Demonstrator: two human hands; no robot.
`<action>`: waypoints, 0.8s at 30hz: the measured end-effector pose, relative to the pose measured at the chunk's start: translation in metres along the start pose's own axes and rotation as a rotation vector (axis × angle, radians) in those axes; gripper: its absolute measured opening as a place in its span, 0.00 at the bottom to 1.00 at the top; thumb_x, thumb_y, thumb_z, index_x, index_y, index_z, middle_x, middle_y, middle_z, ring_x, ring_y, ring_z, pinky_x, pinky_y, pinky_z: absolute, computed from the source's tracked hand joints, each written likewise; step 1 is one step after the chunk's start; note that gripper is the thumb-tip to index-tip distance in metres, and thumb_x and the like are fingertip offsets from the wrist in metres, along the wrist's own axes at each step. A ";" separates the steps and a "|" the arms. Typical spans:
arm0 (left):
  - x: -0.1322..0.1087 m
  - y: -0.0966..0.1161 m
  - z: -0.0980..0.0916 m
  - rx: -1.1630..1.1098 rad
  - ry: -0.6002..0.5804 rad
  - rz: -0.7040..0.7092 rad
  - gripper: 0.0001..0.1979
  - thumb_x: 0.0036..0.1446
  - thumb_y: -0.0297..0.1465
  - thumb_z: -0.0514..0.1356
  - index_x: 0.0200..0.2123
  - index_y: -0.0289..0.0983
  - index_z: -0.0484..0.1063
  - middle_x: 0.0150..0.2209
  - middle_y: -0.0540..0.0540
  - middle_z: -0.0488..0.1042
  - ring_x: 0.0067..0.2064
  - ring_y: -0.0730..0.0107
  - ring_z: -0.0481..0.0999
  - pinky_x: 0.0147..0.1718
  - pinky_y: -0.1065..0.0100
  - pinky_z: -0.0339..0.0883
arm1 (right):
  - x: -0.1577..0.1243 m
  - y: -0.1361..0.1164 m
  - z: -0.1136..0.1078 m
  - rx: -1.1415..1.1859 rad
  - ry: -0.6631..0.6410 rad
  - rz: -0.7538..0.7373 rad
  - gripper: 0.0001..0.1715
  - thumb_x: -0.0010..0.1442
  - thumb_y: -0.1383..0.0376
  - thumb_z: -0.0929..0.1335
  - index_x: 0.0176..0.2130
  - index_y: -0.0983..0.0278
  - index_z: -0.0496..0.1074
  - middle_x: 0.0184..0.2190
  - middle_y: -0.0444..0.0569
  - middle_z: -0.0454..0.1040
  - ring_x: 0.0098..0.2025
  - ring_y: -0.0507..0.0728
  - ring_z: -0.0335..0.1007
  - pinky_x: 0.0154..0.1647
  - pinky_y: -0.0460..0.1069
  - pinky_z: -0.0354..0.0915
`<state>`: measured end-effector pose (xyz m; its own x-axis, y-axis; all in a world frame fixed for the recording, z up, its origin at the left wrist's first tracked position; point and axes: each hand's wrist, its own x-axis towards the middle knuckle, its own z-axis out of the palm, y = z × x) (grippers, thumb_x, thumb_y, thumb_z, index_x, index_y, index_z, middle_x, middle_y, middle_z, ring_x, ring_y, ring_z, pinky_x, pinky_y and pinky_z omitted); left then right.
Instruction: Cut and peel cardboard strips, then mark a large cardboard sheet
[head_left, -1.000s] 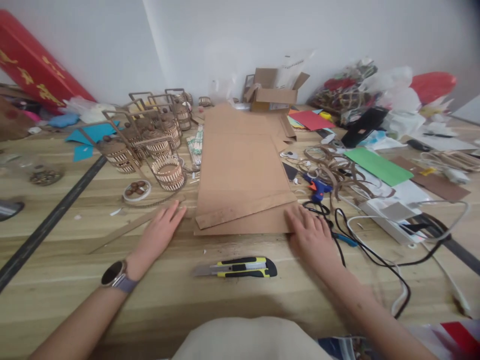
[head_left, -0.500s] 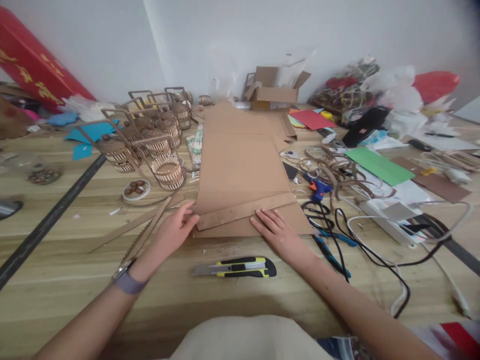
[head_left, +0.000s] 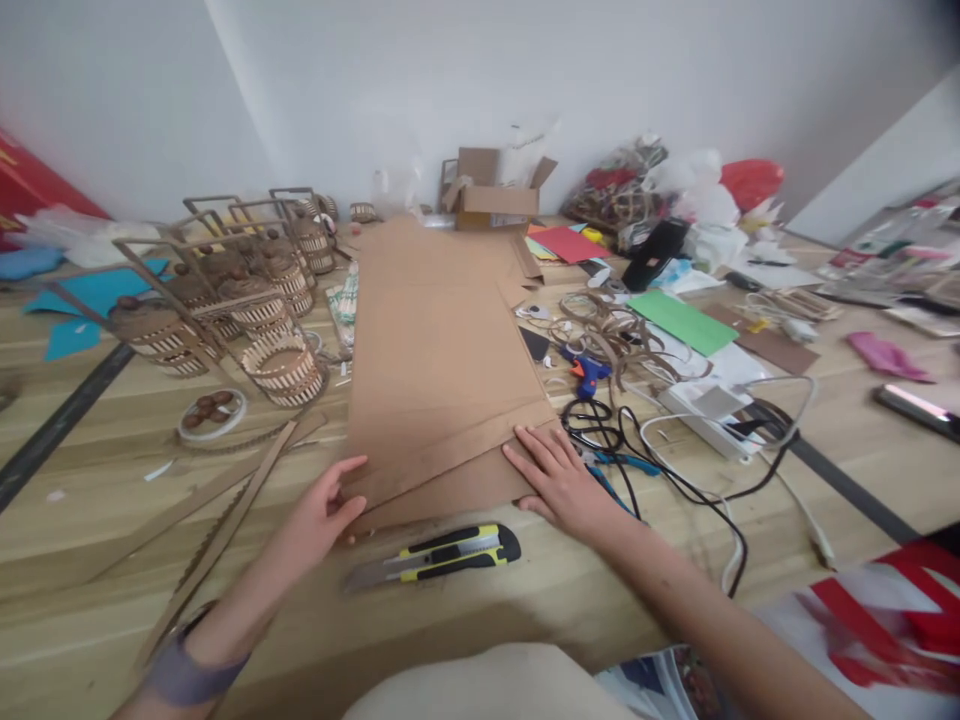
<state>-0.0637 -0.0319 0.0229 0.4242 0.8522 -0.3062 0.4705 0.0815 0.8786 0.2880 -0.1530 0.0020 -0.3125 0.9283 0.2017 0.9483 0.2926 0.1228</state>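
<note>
A long cardboard strip (head_left: 450, 455) lies slantwise across the near end of a large brown cardboard sheet (head_left: 427, 340). My right hand (head_left: 559, 480) rests flat near the strip's right end, its fingers spread over the strip and the sheet. At the strip's left end is my left hand (head_left: 319, 515), thumb and fingers apart; whether they touch the strip is hard to see. Just in front of the sheet lies a yellow and black utility knife (head_left: 457, 552) with its blade out, held by neither hand.
Small slatted baskets (head_left: 281, 368) with tall handles crowd the left, near a white dish (head_left: 212, 415) of brown balls. On the right are a blue glue gun (head_left: 587, 372), tangled cables (head_left: 675, 470), a power strip (head_left: 709, 415) and green paper (head_left: 682, 322). An open carton (head_left: 496, 195) stands behind.
My view has turned right, so the table's things sit further left. My right hand is now closer to the strip's right end; my left hand stays at its left end.
</note>
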 end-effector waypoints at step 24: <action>0.024 0.017 0.014 0.908 -0.162 0.670 0.20 0.64 0.23 0.50 0.54 0.40 0.73 0.48 0.42 0.72 0.48 0.61 0.71 0.50 0.59 0.70 | -0.026 0.028 -0.020 0.168 -0.058 0.370 0.50 0.61 0.52 0.68 0.72 0.57 0.42 0.70 0.58 0.50 0.70 0.68 0.45 0.67 0.67 0.49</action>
<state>-0.0354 -0.0175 0.0253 0.8651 0.5010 0.0233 0.4695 -0.8254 0.3134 0.3215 -0.1738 0.0198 0.0508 0.9878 0.1469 0.9934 -0.0348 -0.1096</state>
